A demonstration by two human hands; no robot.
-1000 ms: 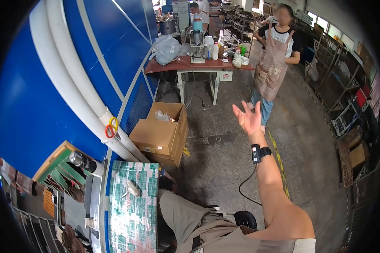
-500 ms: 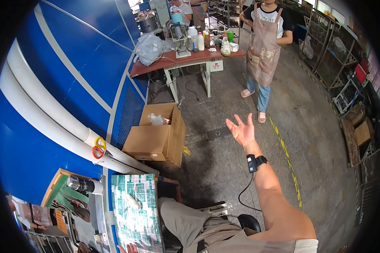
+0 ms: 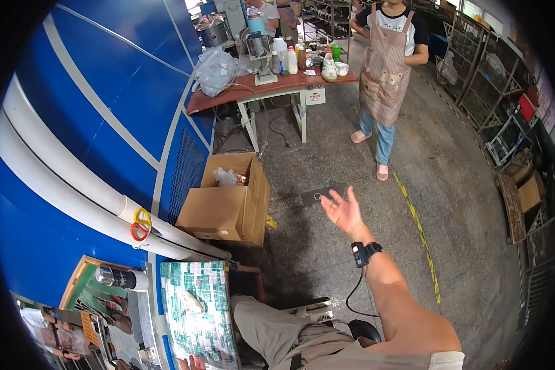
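My right hand point(image 3: 343, 211) is stretched out over the floor, fingers spread and nothing in it. A black device is strapped to that wrist, with a cable running down from it. My left hand point(image 3: 192, 362) shows only in part at the lower edge. Its fingers lie apart on a surface wrapped in green-and-white covering point(image 3: 194, 333), and I see nothing held in them. A small pale oblong thing point(image 3: 192, 302), whose kind I cannot make out, rests on that covering.
Cardboard boxes point(image 3: 213, 211) stand beside white pipes point(image 3: 74, 179) where red-and-yellow-handled scissors point(image 3: 140, 224) hang. A steel-and-black flask point(image 3: 114, 277) is at the left. Ahead, a red-topped table point(image 3: 240, 92) carries bottles and a white shoe point(image 3: 328, 69). A person in an apron point(image 3: 383, 77) stands nearby.
My right hand has moved down and slightly left, still with its fingers spread. More of my left hand's fingers shows at the lower edge. The view has shifted slightly.
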